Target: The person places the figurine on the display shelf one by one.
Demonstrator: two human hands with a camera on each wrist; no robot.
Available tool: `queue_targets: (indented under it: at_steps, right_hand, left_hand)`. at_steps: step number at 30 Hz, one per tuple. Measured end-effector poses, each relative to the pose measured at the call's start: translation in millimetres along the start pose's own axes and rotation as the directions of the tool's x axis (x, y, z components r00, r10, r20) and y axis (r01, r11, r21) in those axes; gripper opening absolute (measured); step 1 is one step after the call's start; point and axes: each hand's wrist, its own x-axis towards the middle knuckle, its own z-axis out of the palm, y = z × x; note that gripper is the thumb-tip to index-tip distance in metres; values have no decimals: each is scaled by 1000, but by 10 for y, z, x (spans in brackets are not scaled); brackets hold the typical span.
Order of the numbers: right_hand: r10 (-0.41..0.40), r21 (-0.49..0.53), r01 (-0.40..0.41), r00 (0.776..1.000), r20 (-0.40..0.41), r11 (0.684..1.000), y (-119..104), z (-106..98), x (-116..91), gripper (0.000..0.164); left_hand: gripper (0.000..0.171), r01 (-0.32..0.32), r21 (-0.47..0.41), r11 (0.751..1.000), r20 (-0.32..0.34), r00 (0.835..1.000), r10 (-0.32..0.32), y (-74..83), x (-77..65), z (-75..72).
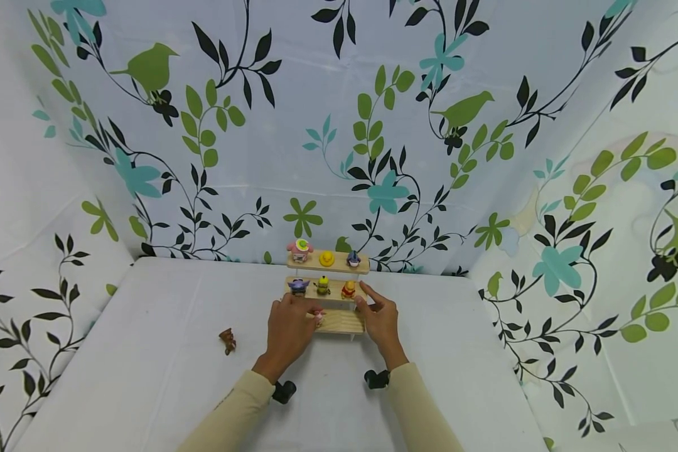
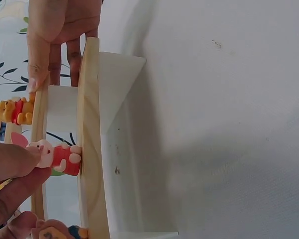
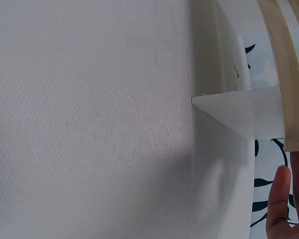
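My left hand [image 1: 290, 326] pinches a small Piglet figurine [image 2: 60, 158] in red at the bottom step of a three-tier wooden display shelf [image 1: 339, 321]. Another figurine [image 2: 55, 230], partly hidden by my fingers, is beside it on that step. At the shelf's right end my right hand [image 1: 381, 317] holds the middle step, a fingertip beside a Winnie the Pooh figurine [image 1: 348, 289]. The middle step also bears a green figurine [image 1: 322, 286] and a purple-blue one [image 1: 298, 287]. On the top step are a pink figurine [image 1: 300, 250], a yellow one [image 1: 327, 258] and a dark blue one [image 1: 353, 258].
A brown figurine [image 1: 228, 341] lies on the white table [image 1: 164, 351], left of the shelf. Behind the shelf hangs a leaf-and-bird patterned cloth [image 1: 294, 157]. White triangular supports [image 3: 244, 109] hold up the bottom step.
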Motion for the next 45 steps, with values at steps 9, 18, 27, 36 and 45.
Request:
queue_targets:
  at_steps: [9, 18, 27, 36, 45]
  right_hand:
    - [0, 1, 0, 1000, 0, 1000, 11, 6, -2, 47]
    - [-21, 10, 21, 1000, 3, 1000, 21, 2, 10, 48]
    - [-21, 27, 21, 1000, 2, 999, 55, 4, 10, 47]
    - [-28, 25, 28, 1000, 1, 999, 48, 11, 7, 47]
    - [-31, 9, 31, 1000, -2, 999, 34, -7, -1, 49]
  left_hand:
    - [23, 16, 37, 999, 16, 1000, -17, -24, 10, 32]
    - [25, 0, 73, 997, -31, 1000, 2, -24, -4, -13]
    - [35, -10, 50, 999, -116, 993, 16, -94, -65, -232]
    - [37, 36, 8, 999, -232, 972, -33, -430, -255, -485]
    - [35, 171, 10, 985, -311, 937, -160, -825, -557, -575]
